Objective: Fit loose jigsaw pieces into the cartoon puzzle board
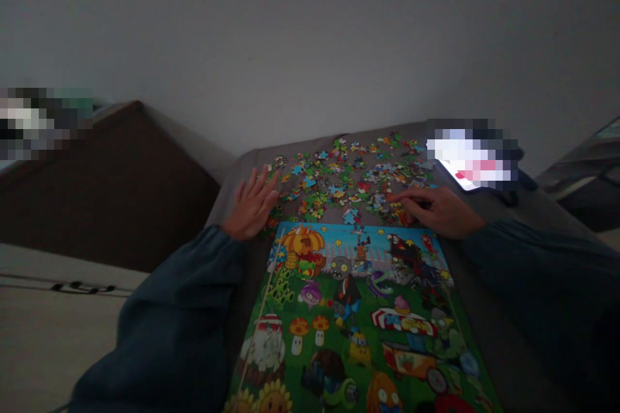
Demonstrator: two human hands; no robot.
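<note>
Many loose jigsaw puzzle pieces (pixel 334 174) lie scattered over the grey cloth surface, in mixed greens, blues and reds. My left hand (pixel 252 203) rests at their left edge, fingers spread, holding nothing. On the right side, my right hand (pixel 438 210) reaches in with its index finger stretched out, the tip at some pieces; the other fingers are bent. No piece shows in its grasp. Below both hands lies a colourful board (pixel 314 300) printed with cartoon zombies, plants, mushrooms and a pumpkin. A light blue piece (pixel 351 215) sits just above its top edge.
A lit phone-like screen (pixel 472 164), blurred, stands right of the pieces. The grey cloth (pixel 242 171) meets a pale wall (pixel 290 45) at the back. To the left is a dark brown panel (pixel 111 187) above a light drawer front (pixel 58 329) with a handle.
</note>
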